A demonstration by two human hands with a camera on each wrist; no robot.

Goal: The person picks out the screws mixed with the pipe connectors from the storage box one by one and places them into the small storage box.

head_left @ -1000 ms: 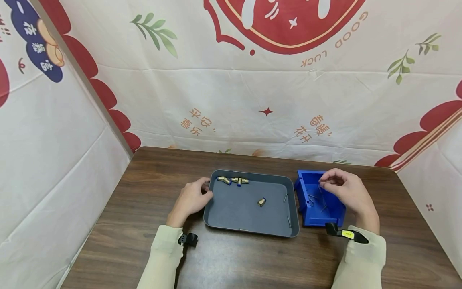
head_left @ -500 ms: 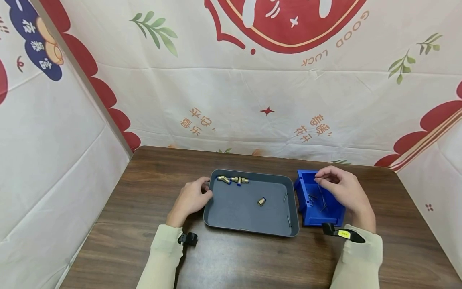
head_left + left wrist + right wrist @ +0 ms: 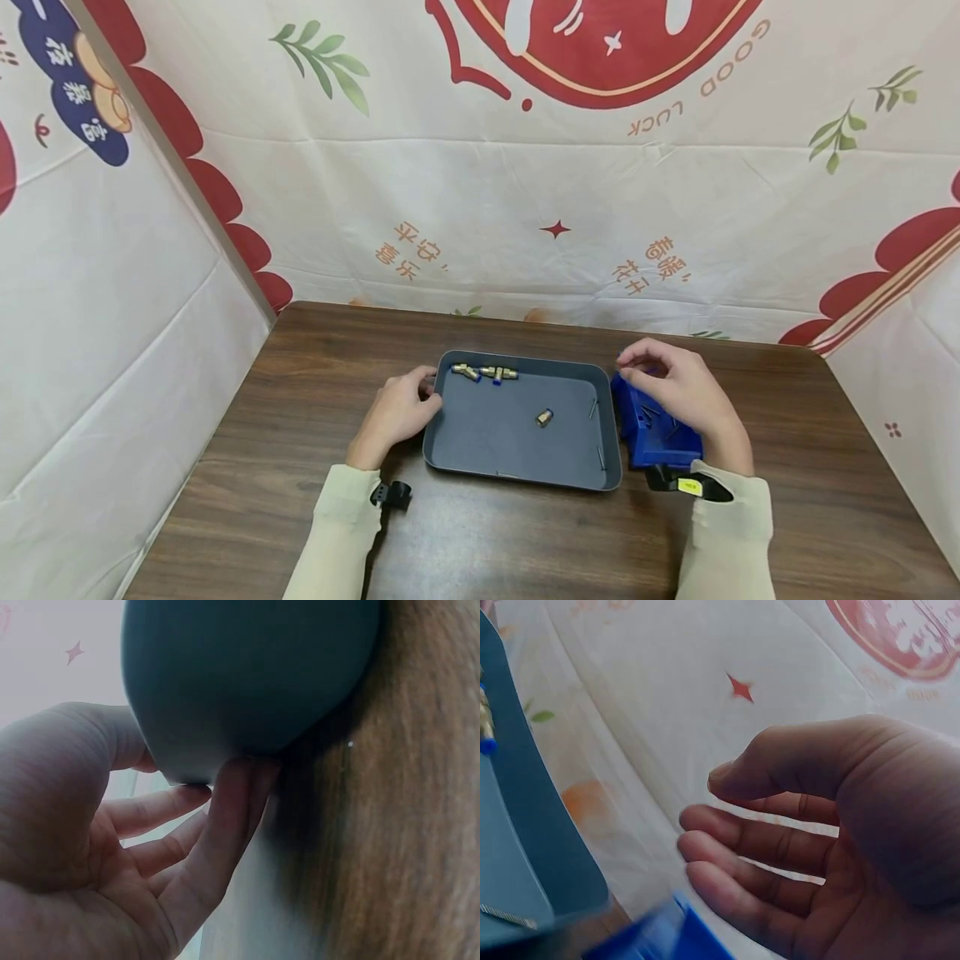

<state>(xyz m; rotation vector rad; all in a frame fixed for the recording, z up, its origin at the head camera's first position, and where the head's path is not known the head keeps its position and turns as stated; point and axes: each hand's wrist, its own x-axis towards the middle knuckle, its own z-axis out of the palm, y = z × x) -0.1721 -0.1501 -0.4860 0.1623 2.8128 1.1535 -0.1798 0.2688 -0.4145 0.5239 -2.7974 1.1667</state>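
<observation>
My left hand (image 3: 395, 414) grips the left edge of a grey tray (image 3: 487, 442), thumb at the rim. In the left wrist view its fingers (image 3: 225, 825) press against the tray's outer side and underside. My right hand (image 3: 686, 392) is over a blue bin (image 3: 663, 456), its thumb and index fingertips close together near the tray's right rim. I cannot tell whether a small thing is between them. The other fingers (image 3: 742, 892) are loosely bent. In the tray lie a Y-shaped brass fitting (image 3: 466, 372), a T-shaped brass fitting (image 3: 498, 374) and a straight brass fitting (image 3: 544, 417).
Two thin screws, an upper screw (image 3: 593, 408) and a lower screw (image 3: 602, 457), lie along the tray's right side. Several screws (image 3: 648, 412) lie in the bin, partly hidden by my right hand. A printed cloth (image 3: 480, 192) hangs behind the wooden table (image 3: 480, 533).
My right hand has moved left across the bin toward the tray's right rim. My left hand, the tray and the fittings have stayed in place.
</observation>
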